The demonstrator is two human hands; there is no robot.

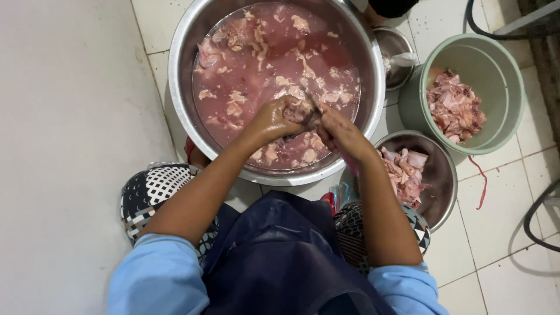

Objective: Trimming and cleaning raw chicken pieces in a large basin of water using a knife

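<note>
Gripping one meat piece (pixel 300 112) above the big steel basin (pixel 181 87), the left hand (pixel 279 116) closed round it while the right hand (pixel 337 131) pinched a knife (pixel 315 105), best cutting away from the fingers.

Pale tiled floor (pixel 501 256), black hose (pixel 534 224), perhaps daylit

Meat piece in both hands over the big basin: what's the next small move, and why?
Probably finish the cut. The left hand grips the meat piece above the pink water in the basin, and the right hand seems to hold a thin blade against it, though the blade is hard to see.
</note>
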